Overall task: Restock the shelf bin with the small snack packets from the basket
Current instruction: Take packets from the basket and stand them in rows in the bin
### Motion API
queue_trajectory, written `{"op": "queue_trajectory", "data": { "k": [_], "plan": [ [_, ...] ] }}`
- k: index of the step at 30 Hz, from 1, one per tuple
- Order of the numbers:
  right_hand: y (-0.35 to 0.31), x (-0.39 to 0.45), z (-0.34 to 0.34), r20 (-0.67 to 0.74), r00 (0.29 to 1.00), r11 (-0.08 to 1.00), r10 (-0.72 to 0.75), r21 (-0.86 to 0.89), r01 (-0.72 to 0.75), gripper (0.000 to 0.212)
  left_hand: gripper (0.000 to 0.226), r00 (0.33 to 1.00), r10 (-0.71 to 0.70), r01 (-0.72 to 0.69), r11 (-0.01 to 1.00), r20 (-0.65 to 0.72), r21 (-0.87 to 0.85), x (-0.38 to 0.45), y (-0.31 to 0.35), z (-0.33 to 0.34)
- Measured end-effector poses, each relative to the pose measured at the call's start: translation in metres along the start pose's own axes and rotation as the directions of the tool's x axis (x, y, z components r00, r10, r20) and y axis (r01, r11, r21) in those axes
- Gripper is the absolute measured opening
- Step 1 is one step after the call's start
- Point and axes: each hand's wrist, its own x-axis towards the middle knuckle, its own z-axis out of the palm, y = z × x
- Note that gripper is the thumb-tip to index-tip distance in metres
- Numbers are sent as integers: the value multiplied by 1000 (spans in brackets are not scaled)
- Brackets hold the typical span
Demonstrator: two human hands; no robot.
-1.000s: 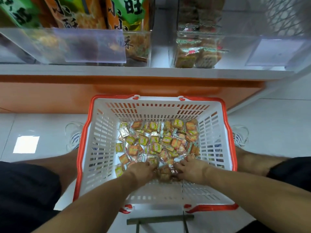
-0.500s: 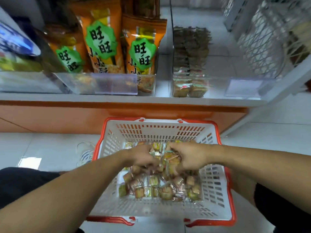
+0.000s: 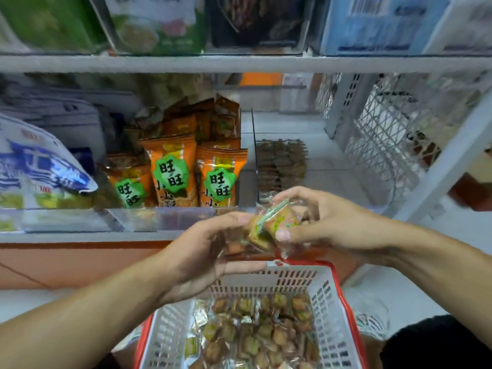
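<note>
Far left on the lower shelf [image 3: 80, 237]: a blue-and-white bag [image 3: 40, 169] lying tilted, behind a clear front panel. Next to it, three orange snack bags [image 3: 173, 171] with green labels stand upright in a row, more orange bags stacked behind them.

Left hand [image 3: 202, 251] is raised in front of the shelf edge, palm turned inward, fingers curled around a clump of small snack packets [image 3: 269, 225]; some of the wrappers are tucked in the palm. How many packets is unclear, they blur together.

Right hand [image 3: 327, 222] meets the left at the same clump, thumb underneath and fingers arched over the top, pinching the packets from the right side. Both hands hold the clump together, above the far rim of the basket and just in front of the clear shelf bin [image 3: 255, 161].

Shelf bin sits right of the orange bags, behind a clear divider. A short stack of brownish packets [image 3: 282, 163] is already inside, toward the back; the rest of the bin floor is bare white.

Basket [image 3: 335, 310] is at the bottom centre-right, white slotted plastic with a red rim, on the floor below the hands. Its bottom is covered with loose packets [image 3: 253, 336], orange and green wrappers, jumbled.

Far right: a white mesh side panel [image 3: 386, 145] of the shelving. Upper shelf holds green, dark and blue packages, blurred.
</note>
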Motion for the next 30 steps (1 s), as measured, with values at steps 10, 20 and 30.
{"op": "queue_trajectory", "data": {
  "k": [10, 20, 30],
  "plan": [
    [5, 8, -7, -180, 981, 994, -69, 74, 84, 40, 71, 990, 119, -128, 983, -72, -134, 23, 12, 9],
    [10, 6, -1, -166, 985, 985, -53, 152, 79, 28, 63, 979, 166, -184, 969, -115, -166, 17, 14, 13],
    [14, 8, 5, -132, 990, 975, -50, 210, 77, 55, 64, 973, 139, -166, 975, -182, -144, 18, 14, 11]
  ]
}}
